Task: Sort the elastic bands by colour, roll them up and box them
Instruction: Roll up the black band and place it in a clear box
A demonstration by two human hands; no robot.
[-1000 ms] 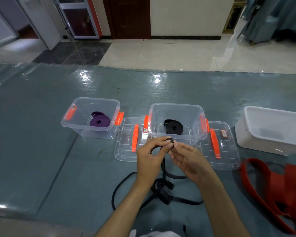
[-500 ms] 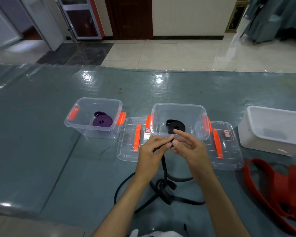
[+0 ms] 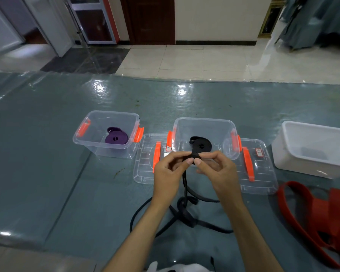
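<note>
**A:** so what's closest to the camera?

**B:** a loose black elastic band (image 3: 182,214) tangled on the grey-green plastic-covered table (image 3: 47,173), and a pile of wide red elastic bands (image 3: 320,211) off to the right. One strand of the black one runs up to both hands. Left hand (image 3: 168,173) and right hand (image 3: 217,169) are each pinched shut on its small rolled end, thumbs nearly touching.

**A:** and behind that?

**B:** two flat clear lids with orange handles (image 3: 149,160), then a clear box with orange clips (image 3: 205,137) holding a rolled black band (image 3: 200,146). Left of it, a matching clear box (image 3: 108,134) with a rolled purple band (image 3: 116,137). A white plastic tub (image 3: 314,148) sits far right.
</note>
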